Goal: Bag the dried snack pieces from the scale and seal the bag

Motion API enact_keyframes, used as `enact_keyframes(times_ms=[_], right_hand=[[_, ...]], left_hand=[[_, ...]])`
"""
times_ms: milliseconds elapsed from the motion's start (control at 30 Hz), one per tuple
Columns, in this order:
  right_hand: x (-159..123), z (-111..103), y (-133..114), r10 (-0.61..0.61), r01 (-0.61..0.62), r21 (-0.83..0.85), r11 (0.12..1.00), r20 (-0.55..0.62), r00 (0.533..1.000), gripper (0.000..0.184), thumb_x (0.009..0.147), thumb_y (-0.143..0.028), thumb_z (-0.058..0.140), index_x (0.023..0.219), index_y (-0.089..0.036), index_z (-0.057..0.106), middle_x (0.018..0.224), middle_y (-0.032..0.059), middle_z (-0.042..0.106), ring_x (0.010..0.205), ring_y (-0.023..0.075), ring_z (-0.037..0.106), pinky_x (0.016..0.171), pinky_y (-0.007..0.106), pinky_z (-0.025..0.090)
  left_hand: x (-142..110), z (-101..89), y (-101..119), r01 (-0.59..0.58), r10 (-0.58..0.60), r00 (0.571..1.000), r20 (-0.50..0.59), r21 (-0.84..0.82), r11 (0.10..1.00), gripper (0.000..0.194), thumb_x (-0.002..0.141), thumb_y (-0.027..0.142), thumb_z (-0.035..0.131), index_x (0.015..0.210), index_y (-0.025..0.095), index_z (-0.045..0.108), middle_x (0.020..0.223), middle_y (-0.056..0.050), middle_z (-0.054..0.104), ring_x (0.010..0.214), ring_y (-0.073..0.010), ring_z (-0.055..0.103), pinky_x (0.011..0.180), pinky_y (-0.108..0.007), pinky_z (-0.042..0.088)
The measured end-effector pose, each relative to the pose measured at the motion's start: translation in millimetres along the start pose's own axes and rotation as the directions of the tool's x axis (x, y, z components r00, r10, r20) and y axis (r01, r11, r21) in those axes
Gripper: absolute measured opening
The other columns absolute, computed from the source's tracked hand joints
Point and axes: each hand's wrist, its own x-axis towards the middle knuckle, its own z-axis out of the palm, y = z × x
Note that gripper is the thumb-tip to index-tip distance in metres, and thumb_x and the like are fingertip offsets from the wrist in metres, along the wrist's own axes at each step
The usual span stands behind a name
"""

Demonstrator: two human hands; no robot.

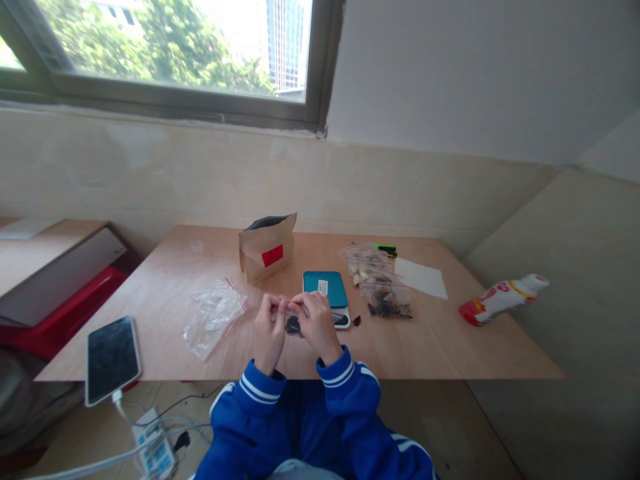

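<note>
My left hand [269, 330] and my right hand [319, 325] meet at the front middle of the table, fingers pinched on the top edge of a small clear zip bag [293, 325]. Dark pieces show inside the bag between my hands. Just behind them lies a small scale [336, 291] with a teal top and a white label, partly covered by my right hand. One loose dark piece [357, 321] rests on the table beside the scale's right corner.
A brown paper pouch [267, 250] stands open behind. Empty clear bags [213, 317] lie left, filled zip bags [383, 287] right, near white paper [421, 277] and pens [386, 250]. A bottle [500, 300] is at far right; a charging phone [113, 360] overhangs the front left edge.
</note>
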Motion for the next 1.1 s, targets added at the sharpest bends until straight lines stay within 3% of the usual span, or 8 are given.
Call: enact_keyframes(times_ms=[200, 400, 467, 633, 733, 800, 900, 1100], right_hand=[[-3, 7, -9, 0.031, -0.036, -0.047, 0.998, -0.093, 0.995, 0.023, 0.094, -0.017, 0.042, 0.075, -0.022, 0.054, 0.073, 0.0019, 0.06, 0.078, 0.0197, 0.053, 0.078, 0.034, 0.036], [1, -2, 6, -0.028, 0.025, 0.034, 0.999, 0.085, 0.996, 0.012, 0.092, -0.028, 0.052, 0.086, -0.022, 0.061, 0.082, 0.0013, 0.067, 0.08, 0.0175, 0.059, 0.077, 0.031, 0.039], [2, -5, 13, -0.02, 0.021, -0.004, 1.0, 0.107, 0.994, 0.014, 0.091, -0.027, 0.055, 0.081, -0.023, 0.064, 0.078, 0.0012, 0.068, 0.078, 0.0177, 0.06, 0.077, 0.031, 0.04], [0, -8, 17, -0.005, 0.006, -0.021, 1.0, 0.021, 1.0, 0.021, 0.088, -0.014, 0.055, 0.073, -0.022, 0.067, 0.08, 0.0018, 0.072, 0.08, 0.0178, 0.064, 0.083, 0.035, 0.039], [0, -10, 14, -0.021, 0.021, 0.001, 1.0, 0.005, 1.0, 0.026, 0.089, -0.009, 0.051, 0.074, -0.023, 0.067, 0.084, 0.0009, 0.073, 0.081, 0.0167, 0.066, 0.087, 0.036, 0.038], [0, -12, 13, -0.037, 0.036, 0.005, 0.999, 0.013, 0.999, 0.025, 0.09, -0.011, 0.051, 0.076, -0.023, 0.068, 0.084, 0.0004, 0.074, 0.081, 0.0164, 0.066, 0.087, 0.035, 0.038], [1, -16, 13, -0.048, 0.048, 0.002, 0.999, 0.05, 0.998, 0.014, 0.09, -0.021, 0.057, 0.084, -0.023, 0.069, 0.084, 0.0009, 0.073, 0.084, 0.0176, 0.064, 0.084, 0.034, 0.039], [2, -26, 9, -0.015, -0.001, 0.126, 0.992, 0.123, 0.992, 0.013, 0.084, -0.032, 0.065, 0.094, -0.025, 0.069, 0.086, 0.0003, 0.072, 0.086, 0.0184, 0.062, 0.083, 0.033, 0.04]], left_hand=[[-4, 6.3, 8, -0.054, 0.062, 0.995, -0.077, 0.105, 0.993, 0.016, 0.09, 0.03, 0.045, 0.078, 0.02, 0.047, 0.068, 0.001, 0.055, 0.062, -0.0126, 0.055, 0.059, -0.024, 0.044], [1, -3.5, -3, -0.054, 0.071, 0.988, -0.135, 0.129, 0.99, 0.016, 0.091, 0.033, 0.044, 0.081, 0.021, 0.047, 0.072, 0.0, 0.057, 0.065, -0.0132, 0.057, 0.059, -0.024, 0.044], [2, -7.9, -8, -0.044, 0.058, 0.991, -0.117, 0.116, 0.992, 0.018, 0.091, 0.036, 0.044, 0.081, 0.02, 0.047, 0.071, 0.001, 0.057, 0.065, -0.0132, 0.057, 0.06, -0.024, 0.044], [2, -12.2, -9, 0.005, -0.005, 1.0, 0.002, -0.008, 1.0, 0.024, 0.091, 0.042, 0.043, 0.085, 0.02, 0.051, 0.073, 0.001, 0.057, 0.065, -0.0121, 0.058, 0.061, -0.024, 0.047], [5, -13.0, -3, 0.024, -0.02, 0.998, 0.053, -0.074, 0.997, 0.025, 0.085, 0.043, 0.054, 0.093, 0.02, 0.056, 0.083, -0.001, 0.063, 0.074, -0.0142, 0.062, 0.066, -0.026, 0.051], [8, -14.2, 2, 0.052, -0.042, 0.994, 0.097, -0.106, 0.993, 0.029, 0.079, 0.042, 0.061, 0.096, 0.019, 0.059, 0.085, -0.003, 0.066, 0.076, -0.0154, 0.064, 0.067, -0.026, 0.052], [11, -17.3, 5, 0.087, -0.069, 0.986, 0.154, -0.11, 0.99, 0.027, 0.078, 0.042, 0.063, 0.085, 0.017, 0.066, 0.08, -0.004, 0.068, 0.072, -0.0158, 0.065, 0.063, -0.025, 0.052], [11, -22.7, 1, 0.154, -0.139, 0.981, 0.137, -0.104, 0.983, 0.027, 0.075, 0.042, 0.065, 0.073, 0.016, 0.066, 0.065, -0.001, 0.066, 0.06, -0.0137, 0.062, 0.054, -0.022, 0.048]])
